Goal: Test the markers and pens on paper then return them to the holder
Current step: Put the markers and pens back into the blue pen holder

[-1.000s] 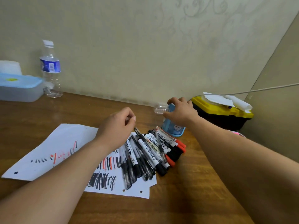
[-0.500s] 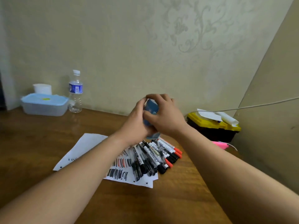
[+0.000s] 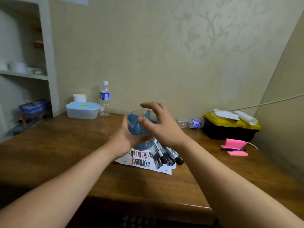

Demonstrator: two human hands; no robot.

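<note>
Holding: the blue holder (image 3: 139, 127) is lifted clear of the worktop (image 3: 65, 145), mouth towards 12 o'clock; the left hand (image 3: 122, 142) cups it from 8 o'clock, fingers curled round its lower wall
Other hand: the right hand (image 3: 164, 129) sits at 3 o'clock of the holder, fingers spread and gripping nothing; whether the thumb touches the wall is unclear
Pile: the markers (image 3: 166, 155) lie on the paper (image 3: 143, 160) at 5 o'clock, just below the holder, long axes running 11 to 5, caps at the 5 end; the free right hand is nearer, so it likely picks next
Counts: one holder, nothing seen inside; about six caps showing, others hidden; one pen (image 3: 232, 149) on pink notes (image 3: 234, 143); two bottles, upright (image 3: 104, 99) and lying (image 3: 189, 123)
</note>
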